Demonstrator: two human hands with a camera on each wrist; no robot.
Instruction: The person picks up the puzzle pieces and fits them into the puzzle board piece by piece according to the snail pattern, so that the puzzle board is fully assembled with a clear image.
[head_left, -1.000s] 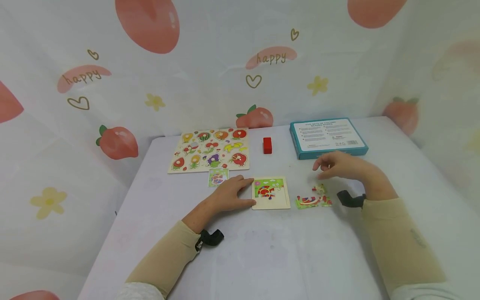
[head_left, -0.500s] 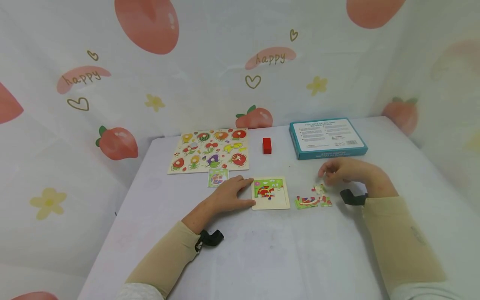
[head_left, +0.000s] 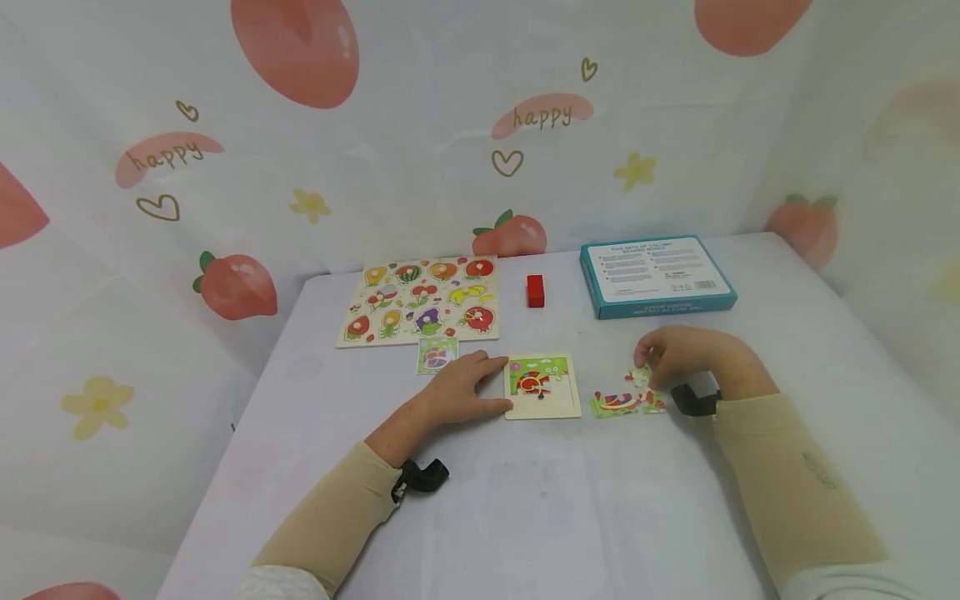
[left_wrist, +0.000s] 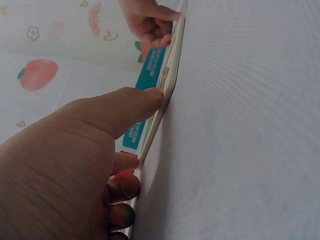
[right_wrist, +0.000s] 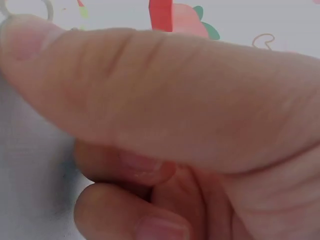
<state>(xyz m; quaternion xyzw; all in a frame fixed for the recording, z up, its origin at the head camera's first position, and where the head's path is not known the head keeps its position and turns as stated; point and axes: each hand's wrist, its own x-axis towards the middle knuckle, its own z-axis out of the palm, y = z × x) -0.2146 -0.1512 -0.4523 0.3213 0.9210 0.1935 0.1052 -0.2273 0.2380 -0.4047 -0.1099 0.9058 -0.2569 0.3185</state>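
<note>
A square wooden puzzle tray (head_left: pixel 542 408) lies mid-table, its upper part filled with a red and green picture. My left hand (head_left: pixel 467 390) rests at its left side, index fingertip near the back corner and thumb near the front. In the left wrist view, the thumb (left_wrist: pixel 135 105) touches the tray's rim. Right of the tray, my right hand (head_left: pixel 686 354) pinches a small puzzle piece (head_left: pixel 636 378) between thumb and index finger. More puzzle pieces (head_left: pixel 618 404) lie just below it. In the right wrist view, the thumb (right_wrist: pixel 150 95) hides the piece and the other fingers curl underneath.
Behind the left hand lies a fruit knob puzzle board (head_left: pixel 401 296), with a small picture card (head_left: pixel 437 355) against its front edge. A red block (head_left: pixel 535 292) stands near the back. The teal-edged box (head_left: pixel 660 275) lies at the back right, beyond the right hand.
My right hand has come down and toward me from in front of the teal box to the puzzle piece, thumb and index closing about it. The left hand and tray have stayed put.
</note>
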